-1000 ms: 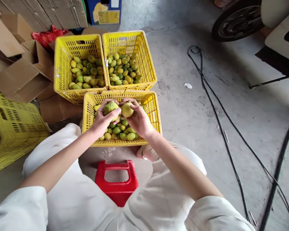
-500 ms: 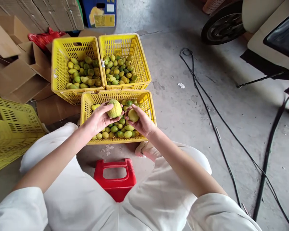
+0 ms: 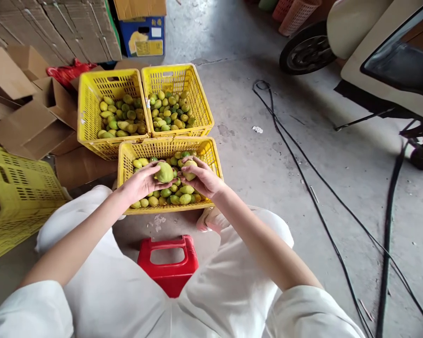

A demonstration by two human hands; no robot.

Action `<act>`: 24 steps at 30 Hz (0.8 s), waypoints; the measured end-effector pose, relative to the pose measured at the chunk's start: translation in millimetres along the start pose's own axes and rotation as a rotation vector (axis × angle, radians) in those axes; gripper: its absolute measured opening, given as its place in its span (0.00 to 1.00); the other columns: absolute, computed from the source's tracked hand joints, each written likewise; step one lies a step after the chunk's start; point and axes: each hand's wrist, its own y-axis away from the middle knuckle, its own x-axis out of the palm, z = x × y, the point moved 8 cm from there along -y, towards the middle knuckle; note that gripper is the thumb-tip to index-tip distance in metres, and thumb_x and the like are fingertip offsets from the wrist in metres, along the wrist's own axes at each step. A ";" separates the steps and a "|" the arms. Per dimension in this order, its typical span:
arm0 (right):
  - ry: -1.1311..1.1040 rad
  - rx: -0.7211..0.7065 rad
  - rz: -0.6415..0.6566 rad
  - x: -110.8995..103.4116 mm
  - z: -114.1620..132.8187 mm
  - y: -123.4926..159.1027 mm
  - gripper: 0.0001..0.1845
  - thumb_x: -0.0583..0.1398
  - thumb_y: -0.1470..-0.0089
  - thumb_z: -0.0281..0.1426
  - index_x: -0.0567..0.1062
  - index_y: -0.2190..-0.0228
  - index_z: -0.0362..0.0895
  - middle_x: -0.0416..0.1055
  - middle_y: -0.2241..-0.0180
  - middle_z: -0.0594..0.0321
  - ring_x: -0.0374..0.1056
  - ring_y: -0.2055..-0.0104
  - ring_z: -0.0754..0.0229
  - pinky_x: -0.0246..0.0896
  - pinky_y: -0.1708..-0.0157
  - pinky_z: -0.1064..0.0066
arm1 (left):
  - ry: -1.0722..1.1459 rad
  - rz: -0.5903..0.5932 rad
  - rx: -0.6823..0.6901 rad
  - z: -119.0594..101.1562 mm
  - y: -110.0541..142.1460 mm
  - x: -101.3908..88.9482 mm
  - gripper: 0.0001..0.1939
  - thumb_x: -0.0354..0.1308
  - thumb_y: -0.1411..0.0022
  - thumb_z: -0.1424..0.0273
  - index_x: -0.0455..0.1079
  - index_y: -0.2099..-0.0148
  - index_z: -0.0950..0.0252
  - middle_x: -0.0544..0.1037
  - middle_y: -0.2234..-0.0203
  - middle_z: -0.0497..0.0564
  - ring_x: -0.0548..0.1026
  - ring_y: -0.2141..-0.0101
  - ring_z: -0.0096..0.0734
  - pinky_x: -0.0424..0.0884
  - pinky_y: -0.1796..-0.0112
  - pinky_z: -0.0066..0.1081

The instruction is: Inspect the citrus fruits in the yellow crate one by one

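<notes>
Over the near yellow crate (image 3: 169, 210), my left hand (image 3: 143, 183) is closed round a large green-yellow lemon (image 3: 165, 172). A smaller, paler lemon (image 3: 189, 170) sits in the fingers of my right hand (image 3: 205, 179), close beside the first. Beneath both hands lie many green and yellow lemons (image 3: 185, 199) in the crate, partly hidden by my hands. Behind it stand a back left yellow crate (image 3: 91, 103) and a back right yellow crate (image 3: 204, 101), each with more lemons at the bottom.
A red plastic stool (image 3: 169, 272) is between my knees. Another yellow crate (image 3: 28, 188) and open cardboard boxes (image 3: 35, 124) are on the left. Black cables (image 3: 303, 180) cross the floor on the right, near a parked vehicle (image 3: 359, 51).
The large lemon in my left hand has turned, now showing a smoother, greener side. My right fingers have shifted round the smaller lemon. The camera view has tilted up slightly.
</notes>
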 end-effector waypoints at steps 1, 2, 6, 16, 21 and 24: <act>0.018 -0.013 -0.002 0.0 -0.7 -3.4 0.20 0.72 0.66 0.28 0.71 0.70 0.46 0.68 0.74 0.71 0.68 0.72 0.66 0.63 0.76 0.76 | -0.026 0.011 0.007 2.1 -2.4 -0.1 0.14 0.61 0.41 0.73 0.67 0.52 0.65 0.80 0.64 0.55 0.82 0.64 0.41 0.79 0.67 0.34; 0.043 -0.031 0.005 1.1 0.2 -5.9 0.20 0.72 0.65 0.29 0.71 0.70 0.47 0.68 0.73 0.71 0.67 0.73 0.66 0.62 0.77 0.77 | -0.044 0.016 0.019 3.5 -4.4 -0.2 0.16 0.65 0.44 0.73 0.66 0.54 0.64 0.79 0.65 0.53 0.82 0.66 0.40 0.77 0.70 0.31; 0.092 -0.116 0.121 13.5 14.1 -7.7 0.16 0.68 0.58 0.28 0.74 0.64 0.48 0.71 0.67 0.70 0.70 0.65 0.65 0.69 0.65 0.73 | -0.010 0.003 0.037 8.9 -11.7 -0.2 0.18 0.68 0.46 0.66 0.63 0.59 0.62 0.79 0.67 0.52 0.80 0.72 0.36 0.70 0.80 0.25; 0.060 -0.086 0.051 -8.7 3.0 -19.0 0.22 0.73 0.63 0.30 0.75 0.64 0.45 0.72 0.69 0.68 0.70 0.67 0.65 0.70 0.68 0.76 | 0.066 0.007 -0.024 11.3 -25.1 3.7 0.14 0.44 0.34 0.72 0.68 0.51 0.68 0.79 0.64 0.58 0.80 0.66 0.40 0.78 0.71 0.35; -0.020 -0.112 -0.081 -32.3 0.3 -23.2 0.21 0.72 0.67 0.26 0.69 0.70 0.46 0.68 0.76 0.73 0.66 0.76 0.69 0.58 0.82 0.81 | -0.050 0.114 0.054 11.4 -33.6 11.7 0.10 0.55 0.34 0.65 0.69 0.54 0.66 0.77 0.69 0.54 0.78 0.73 0.33 0.74 0.77 0.27; -0.042 -0.100 -0.063 -34.7 2.8 -21.7 0.17 0.69 0.59 0.28 0.70 0.67 0.47 0.70 0.74 0.72 0.67 0.75 0.68 0.63 0.79 0.80 | -0.052 0.092 0.090 8.3 -35.0 11.8 0.11 0.58 0.36 0.62 0.67 0.57 0.64 0.76 0.71 0.50 0.76 0.76 0.30 0.71 0.79 0.25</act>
